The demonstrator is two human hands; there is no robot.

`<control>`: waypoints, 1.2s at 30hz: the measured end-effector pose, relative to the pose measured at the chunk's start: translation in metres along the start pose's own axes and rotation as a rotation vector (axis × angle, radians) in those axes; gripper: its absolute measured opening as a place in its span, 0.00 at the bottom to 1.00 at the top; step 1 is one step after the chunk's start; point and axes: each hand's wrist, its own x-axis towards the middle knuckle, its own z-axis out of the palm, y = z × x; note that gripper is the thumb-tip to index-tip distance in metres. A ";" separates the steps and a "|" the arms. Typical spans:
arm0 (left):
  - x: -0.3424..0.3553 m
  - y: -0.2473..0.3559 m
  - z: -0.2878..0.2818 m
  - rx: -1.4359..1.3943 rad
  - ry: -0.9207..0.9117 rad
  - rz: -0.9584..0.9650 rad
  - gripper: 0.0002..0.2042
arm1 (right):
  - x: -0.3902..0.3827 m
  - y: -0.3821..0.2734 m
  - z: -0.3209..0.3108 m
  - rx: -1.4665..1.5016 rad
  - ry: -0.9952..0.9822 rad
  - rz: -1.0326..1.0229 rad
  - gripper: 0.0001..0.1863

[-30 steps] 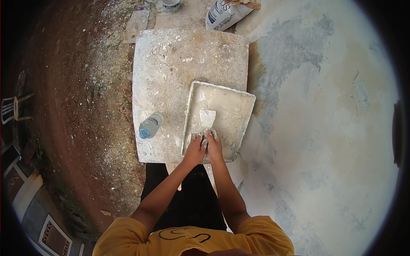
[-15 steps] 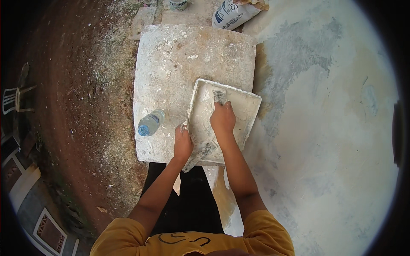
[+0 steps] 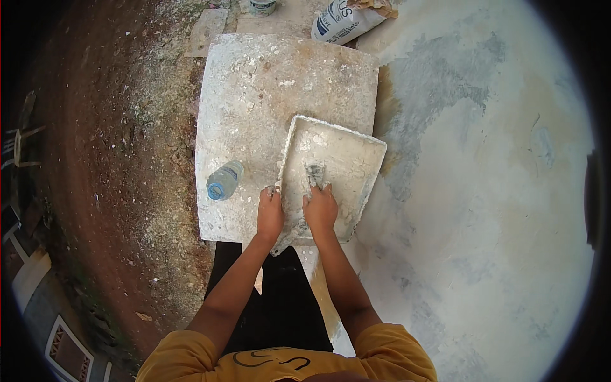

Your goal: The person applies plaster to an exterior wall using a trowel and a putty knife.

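A square tray (image 3: 363, 191), its rim crusted white, holds a layer of pale wet plaster. My left hand (image 3: 270, 213) is closed around the tray's left rim. Inside the tray, my right hand (image 3: 321, 211) grips a plaster-smeared putty knife (image 3: 314, 172), its blade pointing away from me and down at the plaster. Across the tray's near left corner lies a second plaster-coated tool (image 3: 283, 243); its end sticks out past the rim and my right hand and forearm partly cover it. I cannot make out its exact kind.
Under the tray is a white-stained board (image 3: 254, 102). A clear water bottle (image 3: 225, 180) with a blue cap lies left of my left hand. A paper sack (image 3: 349, 22) and a small tub (image 3: 262, 7) stand beyond the board. At right rises a patchily plastered wall (image 3: 471, 210).
My right hand has drawn the putty knife back toward me and slightly left, from the far part of the tray to its middle. The left hand keeps its hold on the rim.
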 end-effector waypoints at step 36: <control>-0.002 -0.008 0.000 0.009 0.059 0.102 0.11 | 0.075 -0.063 -0.026 0.076 0.033 0.149 0.14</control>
